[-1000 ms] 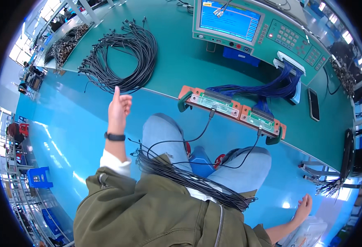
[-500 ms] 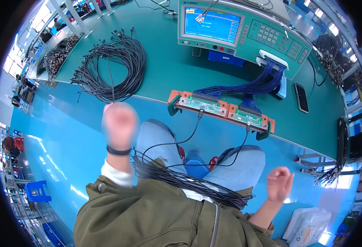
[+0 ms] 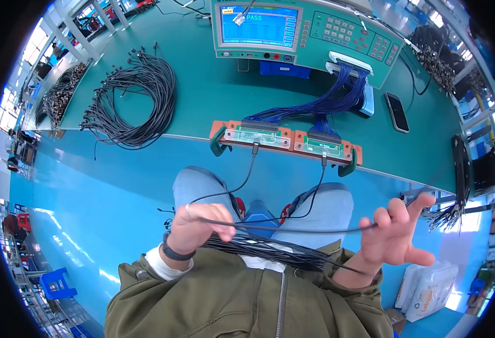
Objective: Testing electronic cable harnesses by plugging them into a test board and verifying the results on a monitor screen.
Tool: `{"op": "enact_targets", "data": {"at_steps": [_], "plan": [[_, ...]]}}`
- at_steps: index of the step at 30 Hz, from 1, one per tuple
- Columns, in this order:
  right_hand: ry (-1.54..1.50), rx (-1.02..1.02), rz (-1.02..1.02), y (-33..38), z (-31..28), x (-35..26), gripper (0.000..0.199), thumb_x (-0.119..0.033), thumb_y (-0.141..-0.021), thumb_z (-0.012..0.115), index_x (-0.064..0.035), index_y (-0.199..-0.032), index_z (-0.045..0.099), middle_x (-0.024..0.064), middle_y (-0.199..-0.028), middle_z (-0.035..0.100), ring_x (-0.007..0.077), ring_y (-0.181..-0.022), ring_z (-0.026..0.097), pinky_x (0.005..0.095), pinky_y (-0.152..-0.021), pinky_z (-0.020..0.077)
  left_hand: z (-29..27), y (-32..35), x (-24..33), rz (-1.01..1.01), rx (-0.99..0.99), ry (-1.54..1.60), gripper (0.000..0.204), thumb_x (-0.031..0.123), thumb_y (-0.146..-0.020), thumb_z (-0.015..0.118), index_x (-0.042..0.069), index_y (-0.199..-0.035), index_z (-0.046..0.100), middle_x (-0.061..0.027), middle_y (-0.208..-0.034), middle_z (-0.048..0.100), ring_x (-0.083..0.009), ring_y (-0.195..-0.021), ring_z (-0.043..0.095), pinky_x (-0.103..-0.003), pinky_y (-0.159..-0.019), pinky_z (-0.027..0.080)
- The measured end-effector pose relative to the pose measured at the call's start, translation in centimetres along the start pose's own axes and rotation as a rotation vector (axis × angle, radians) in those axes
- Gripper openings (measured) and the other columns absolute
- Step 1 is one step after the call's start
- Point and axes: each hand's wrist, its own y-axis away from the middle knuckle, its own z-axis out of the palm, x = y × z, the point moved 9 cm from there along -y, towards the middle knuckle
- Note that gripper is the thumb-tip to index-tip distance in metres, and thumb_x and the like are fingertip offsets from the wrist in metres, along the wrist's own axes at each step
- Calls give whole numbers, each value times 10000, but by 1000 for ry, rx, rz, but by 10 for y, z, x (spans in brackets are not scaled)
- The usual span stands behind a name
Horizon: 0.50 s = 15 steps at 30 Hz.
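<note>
your left hand (image 3: 198, 230) is clamped on a black cable (image 3: 292, 230); your right hand (image 3: 391, 235), fingers spread apart, touches it, before the near edge of the bench (image 3: 202, 101).

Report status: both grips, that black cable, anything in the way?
Left grip closed on black cable. Right grip spread open, cable reaching it. Cable strung between them, nearly straight. Cable bundle across lap below, possible snag.
</note>
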Motion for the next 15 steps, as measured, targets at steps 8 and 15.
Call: {"op": "enact_targets", "data": {"at_steps": [8,15], "plan": [[1201,19,847,100,-60,75,613,31,-681,593,-37,-1258,396,157,-1291,418,307,-1170,425,406,-938,383,-7,-4,12,38,5,601,234,105,-926,393,179,-1092,540,-19,-598,502,-155,-583,401,-293,-586,318],[509,-204,301,76,3,95,419,-233,-854,583,-233,-1257,466,186,-1292,410,359,-1184,408,504,-967,339,16,-8,-45,-147,2,842,275,176,-934,393,288,-1163,494,26,-563,414,-134,-578,341,-284,-605,308]]}}
